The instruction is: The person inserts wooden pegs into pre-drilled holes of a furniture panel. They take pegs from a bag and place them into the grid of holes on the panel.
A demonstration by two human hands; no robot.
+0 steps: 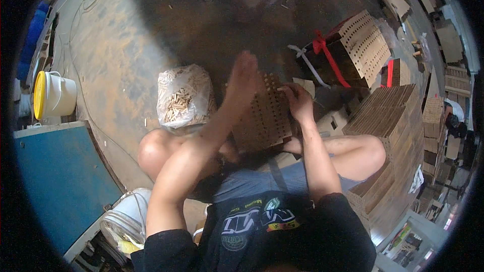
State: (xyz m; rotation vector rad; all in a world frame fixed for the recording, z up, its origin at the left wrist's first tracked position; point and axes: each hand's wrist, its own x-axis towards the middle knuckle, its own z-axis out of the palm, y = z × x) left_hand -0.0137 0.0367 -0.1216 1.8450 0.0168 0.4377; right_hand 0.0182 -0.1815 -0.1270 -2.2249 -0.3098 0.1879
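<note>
Between my bent legs stands a brown wooden block or stack of boards (263, 121) with rows of drilled holes on its upper face. My left hand (245, 73) hovers over its far left part, smeared by motion, so its fingers and anything in them are unclear. At the far right edge of the holes, my right hand (298, 102) pinches a small pale peg that looks like a wooden dowel. To the left, by my knee, sits an open clear plastic bag (199, 103) full of short wooden dowels (182, 99).
Right of me are stacked brown boards (380, 111) and a drilled bundle (360, 45) tied with red and white straps. On the left are a yellow-lidded white bucket (63, 94), a blue panel (63, 181) and another bucket (126, 219). A person (455, 116) is at far right.
</note>
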